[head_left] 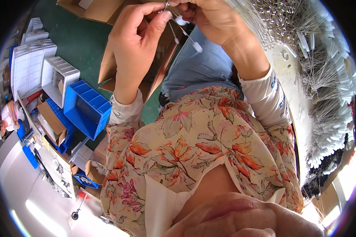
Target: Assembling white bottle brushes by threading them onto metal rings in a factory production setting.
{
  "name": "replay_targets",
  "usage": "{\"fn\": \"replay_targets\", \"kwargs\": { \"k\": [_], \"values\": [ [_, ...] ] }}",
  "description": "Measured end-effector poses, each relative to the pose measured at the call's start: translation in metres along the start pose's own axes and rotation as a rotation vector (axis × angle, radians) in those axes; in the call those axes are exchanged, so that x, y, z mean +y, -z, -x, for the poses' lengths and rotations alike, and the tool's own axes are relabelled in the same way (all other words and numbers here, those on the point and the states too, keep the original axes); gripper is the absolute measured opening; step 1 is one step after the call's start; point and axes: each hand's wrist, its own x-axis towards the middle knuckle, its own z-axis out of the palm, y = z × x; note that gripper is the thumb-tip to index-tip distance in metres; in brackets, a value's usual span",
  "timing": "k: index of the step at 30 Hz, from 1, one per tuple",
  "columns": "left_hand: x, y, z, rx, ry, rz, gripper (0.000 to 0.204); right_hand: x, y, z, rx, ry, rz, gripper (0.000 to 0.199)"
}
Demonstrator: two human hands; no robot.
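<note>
At the top of the view, my left hand [136, 37] is closed, thumb and fingers pinching a few thin wire brushes. Their white bristle tips [197, 47] hang down between my hands, and a metal ring shows at the pinch. My right hand [217, 21] meets it there with its fingers curled in. What those fingers grip is partly cut off by the upper edge. Along the right side, a large heap of similar wire brushes [314, 75], with looped ends and white bristles, lies on a pale table [283, 65].
Open cardboard boxes [110, 63] stand below and beyond my left arm. To the left are a blue crate [87, 108] and stacked white crates [31, 65] on a green floor [79, 37]. Another person [10, 116] is at the far left, near a worktable.
</note>
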Motion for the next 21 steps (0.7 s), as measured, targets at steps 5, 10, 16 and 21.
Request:
{"fn": "replay_targets", "kwargs": {
  "k": [5, 10, 16, 21],
  "values": [
    [-0.004, 0.003, -0.004, 0.1, 0.448, 0.714, 0.015, -0.016, -0.019, 0.025, -0.042, 0.195, 0.531, 0.016],
    [-0.008, 0.008, -0.002, 0.05, 0.473, 0.993, 0.014, 0.003, -0.028, 0.027, 0.039, 0.525, 0.74, 0.004],
    [-0.007, 0.018, 0.004, -0.001, 0.582, 1.012, 0.018, -0.009, -0.023, 0.037, 0.049, 0.826, 1.357, 0.011],
    [0.017, 0.024, 0.018, -0.035, 0.581, 0.963, 0.024, 0.0, -0.019, 0.028, -0.244, 0.835, 0.981, 0.033]
  ]
}}
